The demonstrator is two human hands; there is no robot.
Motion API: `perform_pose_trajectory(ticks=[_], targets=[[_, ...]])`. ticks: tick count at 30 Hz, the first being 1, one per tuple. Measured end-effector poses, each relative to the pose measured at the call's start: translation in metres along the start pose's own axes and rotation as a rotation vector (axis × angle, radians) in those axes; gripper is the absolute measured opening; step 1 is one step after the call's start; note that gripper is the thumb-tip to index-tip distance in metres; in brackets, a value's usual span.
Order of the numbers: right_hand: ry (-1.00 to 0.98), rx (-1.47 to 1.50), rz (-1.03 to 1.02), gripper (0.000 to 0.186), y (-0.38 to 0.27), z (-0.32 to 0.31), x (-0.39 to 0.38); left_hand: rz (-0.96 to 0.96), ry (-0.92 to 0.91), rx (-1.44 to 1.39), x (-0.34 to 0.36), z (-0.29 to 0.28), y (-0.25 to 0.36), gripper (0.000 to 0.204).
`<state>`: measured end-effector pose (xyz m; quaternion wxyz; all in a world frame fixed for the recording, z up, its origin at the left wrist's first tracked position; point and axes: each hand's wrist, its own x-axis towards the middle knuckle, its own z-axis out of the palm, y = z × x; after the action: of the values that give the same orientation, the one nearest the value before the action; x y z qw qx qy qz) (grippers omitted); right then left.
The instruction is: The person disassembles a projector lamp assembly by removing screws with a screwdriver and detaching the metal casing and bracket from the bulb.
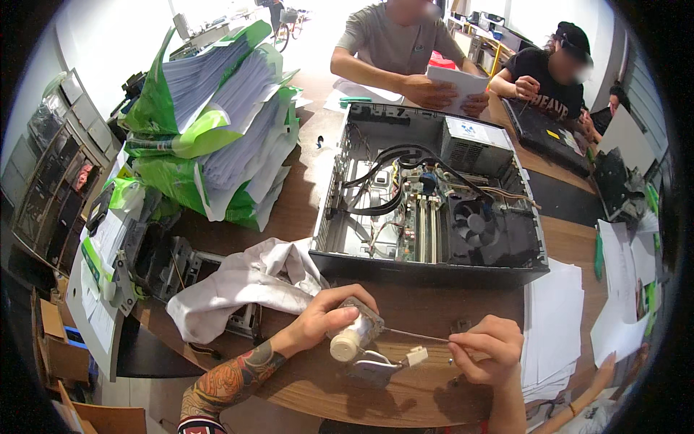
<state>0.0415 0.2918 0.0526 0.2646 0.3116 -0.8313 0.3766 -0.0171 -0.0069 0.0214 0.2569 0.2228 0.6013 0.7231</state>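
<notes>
My left hand (334, 312) is closed around a small metal part with a cream, round-ended cylinder (345, 346), tilted above the table's near edge. A short cable with a white plug (416, 355) hangs from it. My right hand (491, 350) is closed on a thin screwdriver (416, 335); its shaft points left and its tip meets the part's right side. The fingers hide the handle. Just beyond both hands lies an opened desktop computer case (426, 269), with its fan, black cables and power supply showing.
A crumpled white cloth (242, 286) lies left of the case, partly over metal frames. Tall stacks of paper in torn green wrapping (210, 130) stand at the far left. Loose white sheets (553, 325) lie on the right. Two people sit across the table, one holding papers, another beside a black laptop (546, 137).
</notes>
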Motion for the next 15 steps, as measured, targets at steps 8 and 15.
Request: perform_pose_trajectory(ticks=[8,15], targets=[[-0.022,-0.031,0.007,0.02,-0.0006,-0.0022,-0.0018,-0.027,0.012,-0.007,0.0002,-0.0003,-0.0025,0.044],[-0.032,-0.03,0.004,0.021,-0.0009,-0.0015,-0.0019,-0.03,0.003,-0.004,0.0007,-0.0006,-0.004,0.044]])
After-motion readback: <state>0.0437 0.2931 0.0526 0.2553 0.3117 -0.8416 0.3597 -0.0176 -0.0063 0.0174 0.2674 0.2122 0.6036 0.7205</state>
